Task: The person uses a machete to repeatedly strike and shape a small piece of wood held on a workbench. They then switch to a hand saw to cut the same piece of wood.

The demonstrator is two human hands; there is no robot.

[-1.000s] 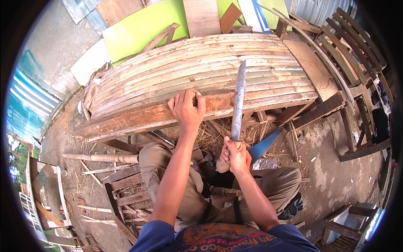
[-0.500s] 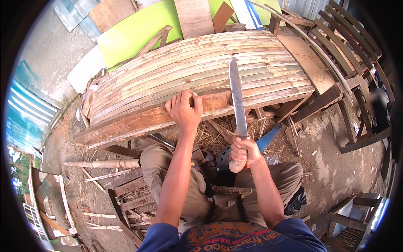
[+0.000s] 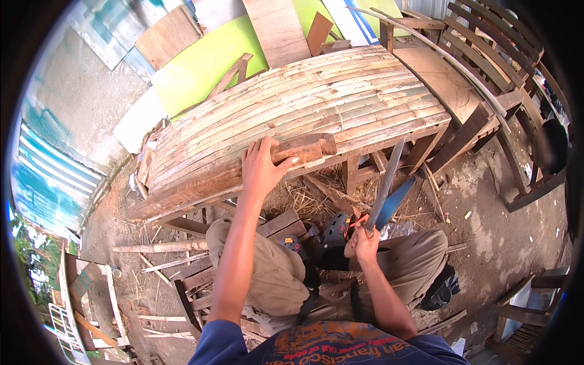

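A reddish-brown wooden beam (image 3: 304,149) lies along the near edge of a tabletop (image 3: 304,103) of pale bamboo slats, its right end stopping short of the tabletop's right corner. The left hand (image 3: 260,167) lies over the beam right of its middle, fingers across the top and thumb spread toward the right end. The right hand (image 3: 365,245) is closed round the handle of a long knife (image 3: 385,187) — its blade slants up and to the right, apart from the beam. Beside that blade shows a blue blade (image 3: 397,202), with an orange part near the right hand. Below are the person's khaki trousers (image 3: 267,274) and dark shoes (image 3: 335,229); a bamboo pole (image 3: 161,247) lies to the left. Beyond the tabletop leans a lime-green panel (image 3: 210,61) — slatted wooden furniture (image 3: 486,48) stands at far right.
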